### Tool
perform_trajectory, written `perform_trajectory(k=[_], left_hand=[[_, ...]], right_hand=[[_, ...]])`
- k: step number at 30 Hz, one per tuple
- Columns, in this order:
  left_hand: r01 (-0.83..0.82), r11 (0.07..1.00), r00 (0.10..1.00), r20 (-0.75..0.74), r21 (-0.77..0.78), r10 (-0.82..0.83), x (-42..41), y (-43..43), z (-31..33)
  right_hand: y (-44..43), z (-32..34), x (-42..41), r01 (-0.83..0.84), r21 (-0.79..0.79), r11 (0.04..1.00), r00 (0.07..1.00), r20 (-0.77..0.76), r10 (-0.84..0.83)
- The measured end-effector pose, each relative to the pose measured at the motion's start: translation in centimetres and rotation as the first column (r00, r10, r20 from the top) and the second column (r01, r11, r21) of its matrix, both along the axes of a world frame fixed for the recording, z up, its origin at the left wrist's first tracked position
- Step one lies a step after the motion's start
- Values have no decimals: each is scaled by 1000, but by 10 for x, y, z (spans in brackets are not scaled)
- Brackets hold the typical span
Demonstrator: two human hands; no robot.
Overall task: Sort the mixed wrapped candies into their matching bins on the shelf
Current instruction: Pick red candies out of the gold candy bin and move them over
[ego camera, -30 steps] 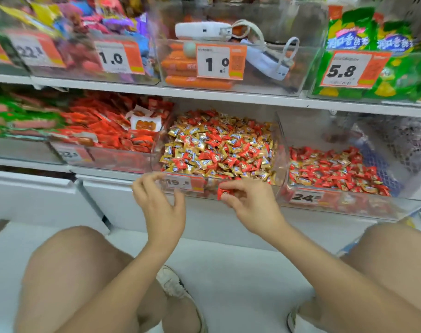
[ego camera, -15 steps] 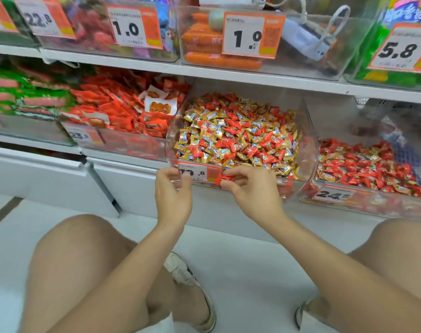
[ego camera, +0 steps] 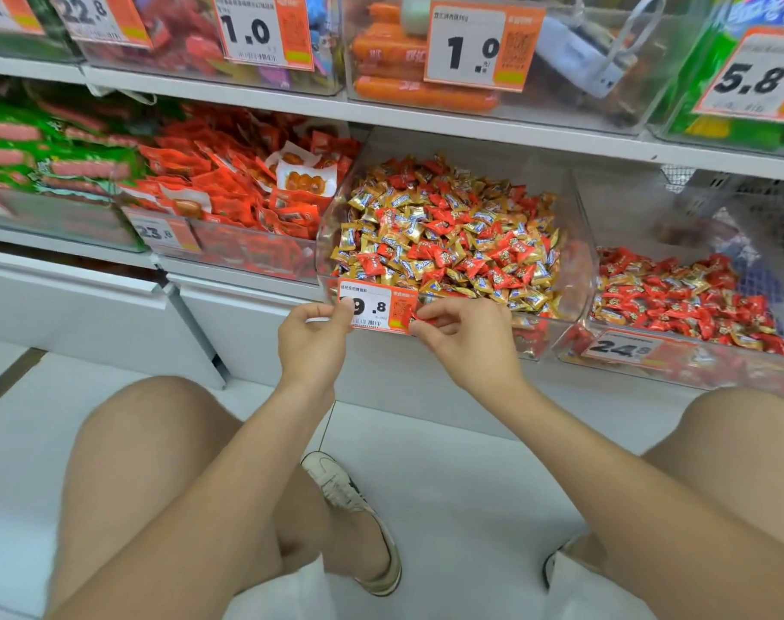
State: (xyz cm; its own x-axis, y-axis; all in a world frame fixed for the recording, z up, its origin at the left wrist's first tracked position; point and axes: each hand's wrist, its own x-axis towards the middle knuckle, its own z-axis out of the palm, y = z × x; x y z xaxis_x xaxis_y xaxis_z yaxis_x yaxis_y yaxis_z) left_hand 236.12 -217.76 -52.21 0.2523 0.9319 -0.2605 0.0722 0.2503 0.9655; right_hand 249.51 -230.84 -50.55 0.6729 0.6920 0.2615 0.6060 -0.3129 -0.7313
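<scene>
Red wrapped candy [ego camera: 419, 323] pinched in right hand [ego camera: 468, 346], gold-and-red candies [ego camera: 448, 234] behind

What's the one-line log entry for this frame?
stage: at mixed bin front | left hand: pinching price tag edge | right hand: fingers closed on red candy | sorted bin: to the right

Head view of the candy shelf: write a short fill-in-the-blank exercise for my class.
1. The right hand pinches a ____ wrapped candy.
2. The middle bin holds red and ____ candies.
3. The left hand touches that bin's price ____.
4. The bin to its right bears a price tag beginning with ____.

Missing words: red; gold; tag; 24
</scene>
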Motion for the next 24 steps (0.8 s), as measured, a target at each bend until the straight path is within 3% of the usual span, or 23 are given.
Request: perform_trajectory(k=[2, 5, 7, 9, 12, 14, 18, 24], left_hand=[[25, 996, 997, -68, 90, -19, -2, 3, -2], [169, 899, 932, -363, 404, -12, -6, 4, -6], [229, 752, 882, -458, 619, 108, -7, 0, -6], [303, 559, 876, -457, 772, 155, -5, -6, -3], [494, 231, 850, -521, 839, 74, -1, -10, 0], [553, 109, 827, -560, 826, 48, 4, -9, -2], [543, 26, 836, -544, 839, 78, 4, -9, -4], [603, 8, 788, -597, 798, 148, 11, -24, 9]], right_hand=[[-1, 2, 0, -6, -15, 1000, 1000, 24, 7], [-4, 10, -1, -32, -16, 999, 999, 44, 32], [-7, 20, 0, -27, 26, 999, 997, 72, 25], [-11, 32, 6, 18, 114, 993, 990, 139, -34], [-19, 46, 28, 107, 167, 980, 958, 247, -147], [-25, 45, 47, 150, 82, 985, 933, 317, -169], [-33, 40, 63, 165, -182, 969, 914, 397, -81], [-54, 61, 61, 80, -280, 957, 886, 461, 60]])
